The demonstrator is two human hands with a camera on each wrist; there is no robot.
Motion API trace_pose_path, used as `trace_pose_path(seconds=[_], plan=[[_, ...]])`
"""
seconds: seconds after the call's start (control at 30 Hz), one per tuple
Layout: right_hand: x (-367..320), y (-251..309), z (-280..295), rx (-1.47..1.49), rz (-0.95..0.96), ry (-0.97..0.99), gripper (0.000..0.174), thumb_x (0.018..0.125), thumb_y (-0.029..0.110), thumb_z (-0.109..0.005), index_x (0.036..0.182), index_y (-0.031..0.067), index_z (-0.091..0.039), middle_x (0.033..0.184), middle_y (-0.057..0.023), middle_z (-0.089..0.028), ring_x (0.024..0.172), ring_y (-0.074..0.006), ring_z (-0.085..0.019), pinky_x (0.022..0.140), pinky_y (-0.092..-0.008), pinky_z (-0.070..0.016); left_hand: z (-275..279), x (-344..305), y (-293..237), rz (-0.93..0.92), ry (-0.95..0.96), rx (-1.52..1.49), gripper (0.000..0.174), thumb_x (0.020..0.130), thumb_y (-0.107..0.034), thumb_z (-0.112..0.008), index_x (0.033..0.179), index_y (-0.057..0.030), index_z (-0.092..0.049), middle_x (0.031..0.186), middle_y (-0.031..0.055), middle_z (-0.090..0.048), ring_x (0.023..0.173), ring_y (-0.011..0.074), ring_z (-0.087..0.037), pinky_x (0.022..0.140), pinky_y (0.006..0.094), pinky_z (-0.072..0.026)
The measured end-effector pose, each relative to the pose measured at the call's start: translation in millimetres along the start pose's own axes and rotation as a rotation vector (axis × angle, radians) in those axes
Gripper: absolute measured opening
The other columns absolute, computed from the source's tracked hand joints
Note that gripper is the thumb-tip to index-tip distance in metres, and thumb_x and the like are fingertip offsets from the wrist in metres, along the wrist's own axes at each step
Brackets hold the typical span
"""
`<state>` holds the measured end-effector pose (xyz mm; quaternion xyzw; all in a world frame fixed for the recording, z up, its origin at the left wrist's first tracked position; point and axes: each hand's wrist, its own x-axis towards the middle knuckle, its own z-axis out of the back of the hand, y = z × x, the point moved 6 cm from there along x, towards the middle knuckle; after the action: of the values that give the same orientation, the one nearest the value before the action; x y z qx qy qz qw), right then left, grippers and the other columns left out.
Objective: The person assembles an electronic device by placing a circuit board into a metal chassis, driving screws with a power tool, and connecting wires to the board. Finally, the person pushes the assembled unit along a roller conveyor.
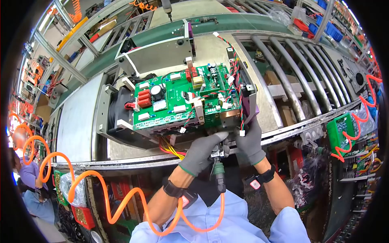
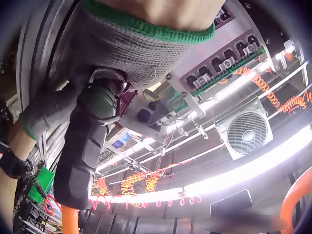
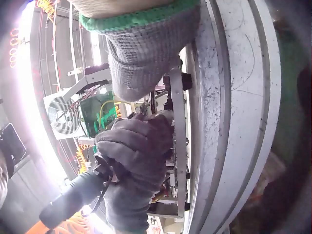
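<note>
My gloved left hand (image 1: 200, 153) grips an air tool (image 1: 219, 172), whose green and black hose coupling points down toward my body. In the left wrist view, the black sleeve (image 2: 78, 156) of that coupling hangs below the glove. The tool's tip is hidden. Just above the hand sits a metal chassis (image 1: 154, 58) with a green circuit board (image 1: 172, 95) on top. My gloved right hand (image 1: 250, 141) is at the chassis's front right corner, beside the left one; its fingertips are hidden, and I cannot tell whether they hold anything.
An orange coiled hose (image 1: 109, 202) loops from the tool across the left side. Red-and-green twisted wires (image 1: 240, 97) with white plugs hang over the board. Rollers (image 1: 279, 77) of a conveyor lie right of the chassis. A green bin (image 1: 340, 131) stands at the right; a screwdriver (image 1: 167, 8) hangs overhead.
</note>
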<state>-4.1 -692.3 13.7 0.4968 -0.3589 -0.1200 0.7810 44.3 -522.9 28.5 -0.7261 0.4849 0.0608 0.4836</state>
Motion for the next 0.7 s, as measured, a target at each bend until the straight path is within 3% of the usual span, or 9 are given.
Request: trace_pose_path(seconds=[0.2,0.3,0.43,0.57,0.7], plan=[[1,6,-2,-0.017,0.035,-0.011,0.042,0.078,0.003,-0.065,0.118,0.0005,-0.052,0.088,-0.0120,-0.063,0.069,-0.0220,-0.063,0.064,-0.0354,-0.0516,0,2,0,0.016,0.008,0.058,0.025,0.093,-0.019,-0.069,0.108,0.0010,-0.068,0.082,0.0091,-0.071,0.068,0.0163,-0.069,0.064,0.0295,-0.0575],[1,12,-1,-0.053,0.058,-0.007,0.044,0.077,0.002,-0.065,0.120,0.0001,-0.052,0.090,-0.0130,-0.065,0.070,-0.0227,-0.064,0.064,-0.0357,-0.0522,6,15,5,0.047,0.146,-0.052,0.022,0.093,-0.019,-0.068,0.105,-0.0005,-0.067,0.081,0.0095,-0.071,0.068,0.0172,-0.070,0.064,0.0302,-0.0584],[-1,5,-3,-0.015,0.012,0.003,0.048,0.077,0.001,-0.065,0.123,-0.0002,-0.051,0.092,-0.0136,-0.065,0.071,-0.0227,-0.065,0.065,-0.0356,-0.0526,0,12,5,0.018,0.026,0.005,0.020,0.096,-0.019,-0.064,0.106,-0.0010,-0.066,0.081,0.0096,-0.071,0.069,0.0180,-0.070,0.066,0.0315,-0.0597],[1,6,-4,0.010,0.070,-0.031,0.050,0.078,0.001,-0.066,0.125,-0.0002,-0.050,0.092,-0.0135,-0.066,0.070,-0.0226,-0.066,0.064,-0.0354,-0.0528,5,14,5,0.038,0.058,0.036,0.022,0.096,-0.019,-0.064,0.107,-0.0004,-0.065,0.084,0.0096,-0.070,0.069,0.0178,-0.070,0.066,0.0315,-0.0597],[-1,1,-4,0.024,-0.026,-0.005,0.049,0.078,0.001,-0.067,0.124,0.0001,-0.050,0.092,-0.0133,-0.068,0.073,-0.0248,-0.069,0.067,-0.0356,-0.0549,3,16,8,0.033,0.076,0.031,0.022,0.096,-0.020,-0.065,0.107,-0.0004,-0.065,0.084,0.0089,-0.070,0.069,0.0180,-0.070,0.066,0.0313,-0.0597]])
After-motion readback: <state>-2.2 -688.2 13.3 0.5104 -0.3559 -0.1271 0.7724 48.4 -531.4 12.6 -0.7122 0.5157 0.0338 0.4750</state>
